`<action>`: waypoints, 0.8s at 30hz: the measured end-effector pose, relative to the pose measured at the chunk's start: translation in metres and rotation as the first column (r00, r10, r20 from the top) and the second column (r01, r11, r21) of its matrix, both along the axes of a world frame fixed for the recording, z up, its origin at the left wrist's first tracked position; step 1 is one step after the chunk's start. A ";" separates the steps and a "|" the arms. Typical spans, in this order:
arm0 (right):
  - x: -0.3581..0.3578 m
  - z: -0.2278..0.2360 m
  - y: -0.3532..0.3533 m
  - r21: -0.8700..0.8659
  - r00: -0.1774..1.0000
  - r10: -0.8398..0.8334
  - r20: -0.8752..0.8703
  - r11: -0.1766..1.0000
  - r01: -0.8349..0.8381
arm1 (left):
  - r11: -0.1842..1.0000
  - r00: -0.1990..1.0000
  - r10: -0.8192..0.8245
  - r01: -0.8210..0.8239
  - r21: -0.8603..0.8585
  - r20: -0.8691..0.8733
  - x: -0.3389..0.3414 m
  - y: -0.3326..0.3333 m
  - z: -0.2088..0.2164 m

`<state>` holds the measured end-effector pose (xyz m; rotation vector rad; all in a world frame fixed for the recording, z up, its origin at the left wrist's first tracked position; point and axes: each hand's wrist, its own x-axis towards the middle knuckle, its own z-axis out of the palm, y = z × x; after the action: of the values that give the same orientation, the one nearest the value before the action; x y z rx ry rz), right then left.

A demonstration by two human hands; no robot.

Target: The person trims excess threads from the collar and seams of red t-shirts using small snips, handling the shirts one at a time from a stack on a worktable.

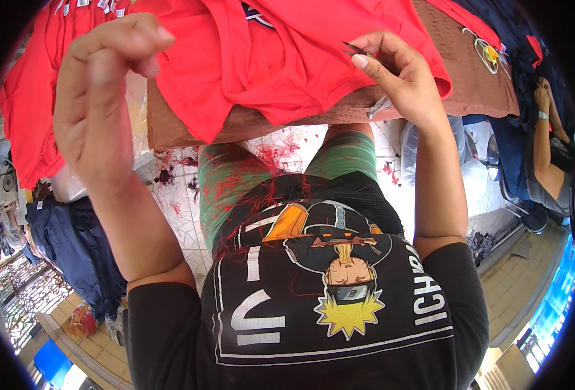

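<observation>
A red garment (281,71) of soft fabric lies spread over a brown cloth-covered surface, its lower edge hanging toward my lap. My left hand (102,91) is raised over the garment's left side; its fingers are bent, a gap shows between thumb and forefinger, and nothing is visible in it. My right hand (401,75) is closed on small dark thread snips (355,50) with two pointed blades facing left, just above the garment. The handles are mostly hidden by my fingers.
More red garments (31,123) hang at the left, above dark blue clothing (73,247). The brown cloth (479,91) carries a white cord loop (485,55) with a yellow piece. Red thread scraps (278,156) litter my lap and the tiles. Another person's arm (544,143) works at the right.
</observation>
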<state>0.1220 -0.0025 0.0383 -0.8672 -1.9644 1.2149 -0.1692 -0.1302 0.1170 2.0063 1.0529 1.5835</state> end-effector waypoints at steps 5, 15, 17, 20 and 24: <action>-0.004 0.003 -0.003 -0.027 1.000 -0.012 0.000 1.000 0.012 | 0.957 0.904 0.248 -0.284 -0.054 -0.348 0.046 -0.008 -0.055; -0.025 -0.016 -0.010 0.011 0.997 0.081 -0.002 0.997 -0.081 | 0.919 0.904 0.382 -0.394 -0.023 -0.193 0.067 0.034 -0.067; -0.022 -0.004 0.002 -0.215 0.991 0.097 -0.095 0.970 -0.116 | 0.896 0.959 0.279 -0.239 -0.374 0.055 0.056 0.041 -0.067; -0.019 0.011 0.013 -0.311 0.988 0.016 -0.156 0.948 -0.064 | 0.815 0.951 0.200 -0.028 -0.578 0.236 0.050 0.040 -0.073; -0.023 0.004 0.019 -0.246 0.987 0.064 -0.146 0.964 -0.099 | 0.780 0.905 0.217 0.065 -0.623 0.365 0.056 0.037 -0.079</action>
<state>0.0986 0.0164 0.0420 -0.8084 -1.7756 1.5562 -0.1132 -0.0928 0.0383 1.1243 1.2740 1.3610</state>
